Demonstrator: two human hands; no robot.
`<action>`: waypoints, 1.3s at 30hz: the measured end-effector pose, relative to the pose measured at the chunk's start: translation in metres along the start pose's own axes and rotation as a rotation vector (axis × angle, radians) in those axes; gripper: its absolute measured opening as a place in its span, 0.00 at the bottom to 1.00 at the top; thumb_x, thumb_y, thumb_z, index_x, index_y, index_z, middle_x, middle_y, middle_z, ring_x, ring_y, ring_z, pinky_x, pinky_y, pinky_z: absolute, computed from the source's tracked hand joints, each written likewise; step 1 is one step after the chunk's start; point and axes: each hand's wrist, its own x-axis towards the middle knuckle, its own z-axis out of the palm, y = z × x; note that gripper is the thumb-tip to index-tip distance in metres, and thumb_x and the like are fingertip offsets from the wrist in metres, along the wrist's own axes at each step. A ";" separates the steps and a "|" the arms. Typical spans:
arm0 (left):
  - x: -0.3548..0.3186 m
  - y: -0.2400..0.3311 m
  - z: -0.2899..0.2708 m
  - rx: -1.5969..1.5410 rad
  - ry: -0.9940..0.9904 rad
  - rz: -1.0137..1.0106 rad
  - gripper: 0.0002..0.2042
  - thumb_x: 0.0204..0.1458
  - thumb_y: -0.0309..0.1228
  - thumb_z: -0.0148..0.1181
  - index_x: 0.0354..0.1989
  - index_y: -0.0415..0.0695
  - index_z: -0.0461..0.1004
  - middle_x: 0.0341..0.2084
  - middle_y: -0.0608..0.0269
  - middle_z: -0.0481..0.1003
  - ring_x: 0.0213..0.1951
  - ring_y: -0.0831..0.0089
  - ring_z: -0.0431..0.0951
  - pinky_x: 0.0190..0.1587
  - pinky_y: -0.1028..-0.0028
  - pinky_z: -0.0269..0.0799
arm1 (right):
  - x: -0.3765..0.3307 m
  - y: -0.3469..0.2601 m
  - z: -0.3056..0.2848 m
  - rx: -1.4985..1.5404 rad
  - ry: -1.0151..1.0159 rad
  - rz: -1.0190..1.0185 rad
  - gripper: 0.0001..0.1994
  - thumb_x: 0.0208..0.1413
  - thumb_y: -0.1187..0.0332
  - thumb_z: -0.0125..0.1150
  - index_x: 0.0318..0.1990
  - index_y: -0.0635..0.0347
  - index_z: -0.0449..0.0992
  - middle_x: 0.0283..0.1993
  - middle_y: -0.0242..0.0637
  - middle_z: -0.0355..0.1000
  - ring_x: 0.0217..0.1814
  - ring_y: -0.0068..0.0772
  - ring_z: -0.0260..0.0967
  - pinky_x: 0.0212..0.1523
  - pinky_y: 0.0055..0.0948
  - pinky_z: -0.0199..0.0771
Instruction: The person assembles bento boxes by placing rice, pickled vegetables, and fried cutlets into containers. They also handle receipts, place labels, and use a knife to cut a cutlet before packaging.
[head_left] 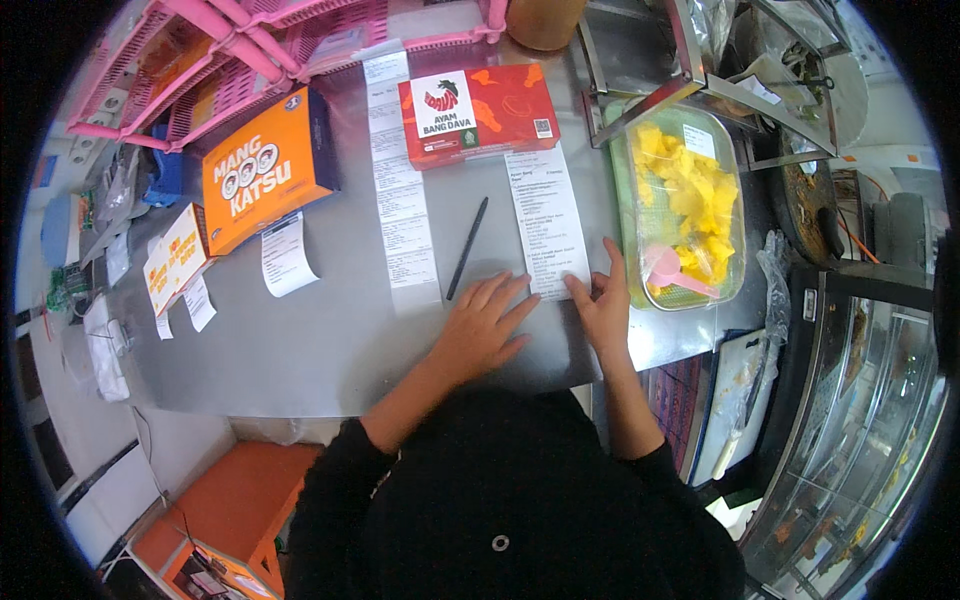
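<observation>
A printed paper receipt (pixel 545 225) lies flat on the steel table, its top end tucked at the red food box (pixel 510 100). My left hand (pixel 485 325) rests open beside its lower left edge, fingers spread and fingertips at the paper. At the lower right corner, the thumb of my right hand (pixel 605 315) touches the receipt; its fingers are stretched out and apart. A black pen (pixel 467 248) lies just beyond my left hand. Further left, a long receipt strip (pixel 398 190) runs away from me across the table.
An orange box (pixel 268 165) and a small white-and-yellow box (pixel 178 262) stand left, with a receipt (pixel 288 257) under the orange one. Right is a clear tub (pixel 625 190) of yellow pieces with a pink scoop (pixel 665 270). Pink racks (pixel 270 60) and a metal rack (pixel 690 45) stand behind.
</observation>
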 end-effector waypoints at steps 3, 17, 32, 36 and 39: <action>0.005 -0.011 0.015 0.002 -0.061 0.071 0.24 0.46 0.42 0.60 0.51 0.45 0.70 0.56 0.54 0.64 0.59 0.55 0.61 0.58 0.56 0.57 | -0.017 0.013 0.000 0.024 0.049 0.003 0.34 0.50 0.71 0.63 0.63 0.63 0.53 0.27 0.44 0.76 0.29 0.23 0.73 0.29 0.19 0.67; 0.009 -0.011 0.012 0.042 -0.106 0.093 0.25 0.48 0.47 0.57 0.55 0.53 0.69 0.61 0.59 0.59 0.60 0.57 0.58 0.58 0.58 0.54 | -0.019 -0.015 0.004 -0.661 0.291 -0.275 0.21 0.51 0.70 0.60 0.55 0.52 0.69 0.39 0.42 0.75 0.39 0.43 0.74 0.37 0.36 0.73; 0.162 -0.094 -0.077 0.456 0.164 -0.005 0.35 0.39 0.38 0.66 0.60 0.46 0.61 0.63 0.47 0.53 0.65 0.49 0.49 0.63 0.48 0.42 | 0.098 -0.044 0.065 -0.729 0.154 -0.745 0.21 0.48 0.73 0.53 0.53 0.48 0.71 0.59 0.39 0.65 0.63 0.42 0.60 0.58 0.39 0.62; 0.156 -0.079 -0.080 0.436 0.258 0.084 0.34 0.39 0.37 0.66 0.57 0.43 0.63 0.59 0.47 0.58 0.62 0.50 0.53 0.63 0.51 0.46 | 0.091 -0.045 0.040 -0.550 0.107 -0.661 0.21 0.48 0.78 0.50 0.53 0.56 0.71 0.56 0.46 0.66 0.61 0.46 0.61 0.58 0.40 0.62; 0.098 -0.049 -0.053 0.128 0.177 0.117 0.26 0.39 0.36 0.64 0.48 0.39 0.68 0.48 0.49 0.67 0.52 0.52 0.64 0.56 0.56 0.57 | 0.038 -0.026 0.015 -0.323 0.245 -0.609 0.20 0.50 0.82 0.47 0.52 0.61 0.69 0.53 0.50 0.67 0.58 0.48 0.63 0.58 0.39 0.62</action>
